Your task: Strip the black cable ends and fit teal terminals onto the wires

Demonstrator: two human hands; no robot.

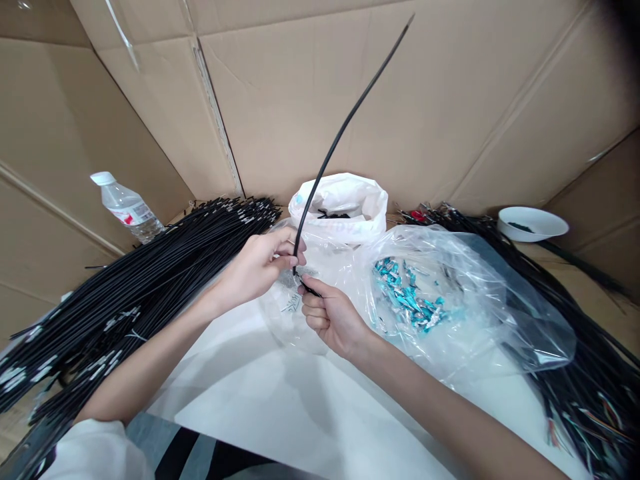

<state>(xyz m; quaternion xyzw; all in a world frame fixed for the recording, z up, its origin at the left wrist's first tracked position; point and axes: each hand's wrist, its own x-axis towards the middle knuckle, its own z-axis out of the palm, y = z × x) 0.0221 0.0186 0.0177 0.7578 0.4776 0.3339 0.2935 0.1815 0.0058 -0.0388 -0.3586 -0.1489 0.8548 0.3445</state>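
Observation:
A long black cable [340,130] rises from my hands and curves up to the right, its thin tip high against the cardboard. Near its lower end, my left hand [257,263] pinches it between thumb and fingers. Just below that end, my right hand [335,317] is closed around a small dark piece [311,289], mostly covered by the fingers; its kind I cannot make out. Under both hands lies a clear plastic bag or dish [285,327] with small, thin, silvery pieces [291,303] in it.
Bundled black cables lie at left [165,267] and right [590,353]. A clear plastic bag [510,320] holds blue-green bits [410,293]. Behind stand a white bag [345,230], a water bottle [127,207] and a white bowl [547,223]. Cardboard walls [450,100] enclose the white worktop [240,387].

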